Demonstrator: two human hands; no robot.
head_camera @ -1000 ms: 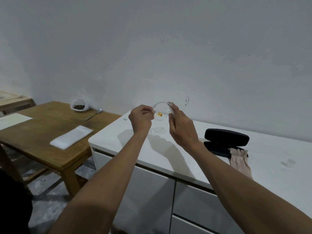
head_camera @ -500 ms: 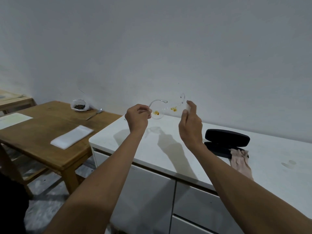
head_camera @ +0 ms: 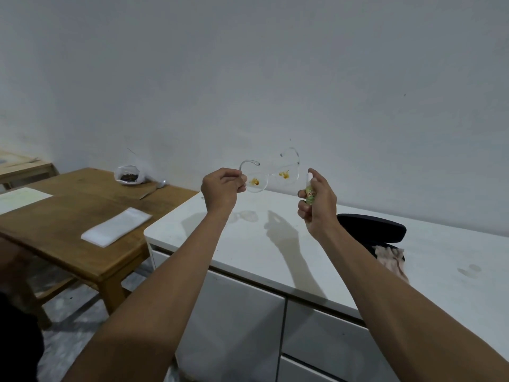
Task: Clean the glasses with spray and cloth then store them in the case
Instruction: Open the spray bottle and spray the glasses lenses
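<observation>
Two hands raised over a white counter [head_camera: 248, 244], ready to spray stained glasses.

Head view: our left hand [head_camera: 220, 190] pinches the clear glasses [head_camera: 271, 176]; our right hand [head_camera: 319, 201] grips the spray bottle [head_camera: 310, 195]. We should aim squarely at each orange smear; case [head_camera: 371, 227] and cloth [head_camera: 391, 259] wait right.

white tabletop [head_camera: 275, 244] over cabinet drawers: open black glasses case [head_camera: 371, 226] toward the right, pale pink cloth [head_camera: 392, 261] draped out of it onto the surface; faint smudges [head_camera: 469, 270] farther right. wooden tabletop [head_camera: 68, 216] to the left, just beside: folded white cloth [head_camera: 117, 226], white sheet [head_camera: 19, 198], bag of dark contents [head_camera: 128, 176], spoon [head_camera: 159, 184].
</observation>
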